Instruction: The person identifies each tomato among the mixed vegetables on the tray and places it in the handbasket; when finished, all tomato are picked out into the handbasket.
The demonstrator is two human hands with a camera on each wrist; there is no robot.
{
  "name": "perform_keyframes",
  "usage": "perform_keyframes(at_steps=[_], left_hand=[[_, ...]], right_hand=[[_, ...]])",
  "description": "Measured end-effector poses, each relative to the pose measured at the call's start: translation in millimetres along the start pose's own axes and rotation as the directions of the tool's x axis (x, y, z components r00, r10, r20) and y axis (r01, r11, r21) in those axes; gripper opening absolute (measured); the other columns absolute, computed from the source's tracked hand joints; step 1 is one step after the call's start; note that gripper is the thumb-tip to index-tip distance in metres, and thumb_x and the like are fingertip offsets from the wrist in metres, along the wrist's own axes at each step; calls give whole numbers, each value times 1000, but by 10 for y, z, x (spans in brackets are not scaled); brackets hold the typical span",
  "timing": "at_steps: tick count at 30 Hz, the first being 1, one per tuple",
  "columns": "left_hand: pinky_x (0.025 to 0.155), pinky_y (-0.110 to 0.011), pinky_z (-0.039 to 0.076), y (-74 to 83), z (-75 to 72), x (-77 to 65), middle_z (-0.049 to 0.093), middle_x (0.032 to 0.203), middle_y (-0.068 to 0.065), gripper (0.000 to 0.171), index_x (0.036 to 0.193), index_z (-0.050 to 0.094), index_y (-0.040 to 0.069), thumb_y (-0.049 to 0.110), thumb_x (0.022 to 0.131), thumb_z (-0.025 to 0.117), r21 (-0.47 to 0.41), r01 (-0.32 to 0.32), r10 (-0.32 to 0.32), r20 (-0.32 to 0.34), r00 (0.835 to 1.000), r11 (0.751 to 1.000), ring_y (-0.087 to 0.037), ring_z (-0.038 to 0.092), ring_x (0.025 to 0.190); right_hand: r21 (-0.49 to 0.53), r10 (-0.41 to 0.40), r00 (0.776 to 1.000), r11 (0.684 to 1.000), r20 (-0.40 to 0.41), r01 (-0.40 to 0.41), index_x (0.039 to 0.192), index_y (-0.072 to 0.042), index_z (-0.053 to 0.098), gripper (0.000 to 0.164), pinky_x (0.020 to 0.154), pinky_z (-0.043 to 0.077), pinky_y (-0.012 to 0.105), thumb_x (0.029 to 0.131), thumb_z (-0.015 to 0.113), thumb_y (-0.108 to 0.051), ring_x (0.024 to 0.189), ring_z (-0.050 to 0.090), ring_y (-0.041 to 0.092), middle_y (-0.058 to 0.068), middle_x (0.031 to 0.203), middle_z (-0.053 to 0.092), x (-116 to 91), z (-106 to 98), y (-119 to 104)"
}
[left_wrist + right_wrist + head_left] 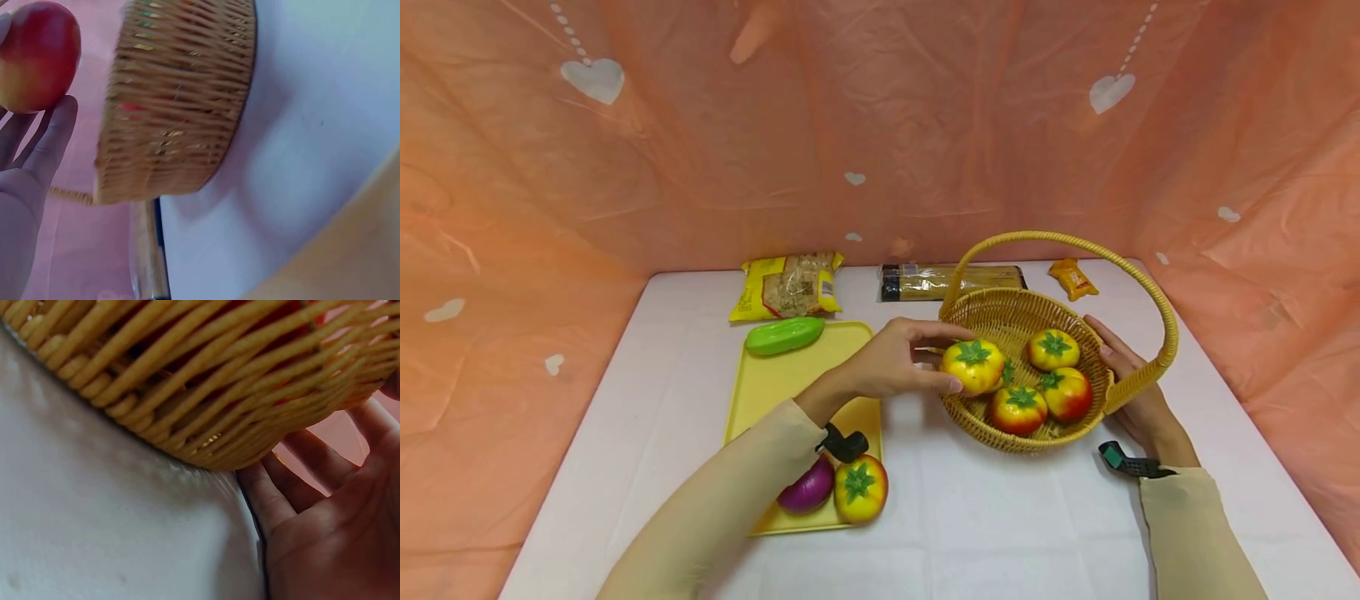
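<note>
My left hand (895, 360) holds a yellow-and-red tomato (973, 367) with a green leafy top between thumb and fingers, over the left side of a wicker basket (992, 312). In the left wrist view, the same tomato (40, 56) shows its red side, above the basket's rim. Several similar tomatoes (1019, 410) lie inside; one is partly hidden under the held one. At the basket's right side, my right hand (1142, 404) rests against the outer wall. In the right wrist view, its fairly straight fingers (319, 459) touch the weave (206, 425).
Left of the basket lies a yellow tray (782, 383) with a green cucumber (785, 335), a purple onion (808, 487) and another tomato (861, 490). Behind are a yellow food bag (790, 287), a long noodle-like pack (917, 283) and an orange packet (1073, 279). The basket's handle (1045, 237) arches upward.
</note>
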State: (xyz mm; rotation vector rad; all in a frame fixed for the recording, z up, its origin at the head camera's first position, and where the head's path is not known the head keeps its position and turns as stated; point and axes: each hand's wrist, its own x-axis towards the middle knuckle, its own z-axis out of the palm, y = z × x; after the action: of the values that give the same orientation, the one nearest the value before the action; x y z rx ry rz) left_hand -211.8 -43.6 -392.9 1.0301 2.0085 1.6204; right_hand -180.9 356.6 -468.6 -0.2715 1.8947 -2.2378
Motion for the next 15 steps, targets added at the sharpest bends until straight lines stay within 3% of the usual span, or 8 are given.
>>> perform_keyframes(at_steps=[7,15], left_hand=[[105,-22,60,-42,136,124,69,151,-9,57,146,70,6,11,92,90,163,1,-16,95,995,987,-16,72,127],[119,-25,50,-40,208,254,65,157,-5,62,152,66,13,22,95,88,414,-37,-40,176,984,910,-20,61,145]], right_hand=[[4,11,1000,1000,3,-11,177,-21,20,60,111,52,15,120,39,-27,140,55,-7,-13,164,44,8,10,-7],[7,12,1000,1000,-3,-12,177,-22,22,59,110,53,15,120,39,-26,139,57,-6,-15,161,48,4,-10,-6]])
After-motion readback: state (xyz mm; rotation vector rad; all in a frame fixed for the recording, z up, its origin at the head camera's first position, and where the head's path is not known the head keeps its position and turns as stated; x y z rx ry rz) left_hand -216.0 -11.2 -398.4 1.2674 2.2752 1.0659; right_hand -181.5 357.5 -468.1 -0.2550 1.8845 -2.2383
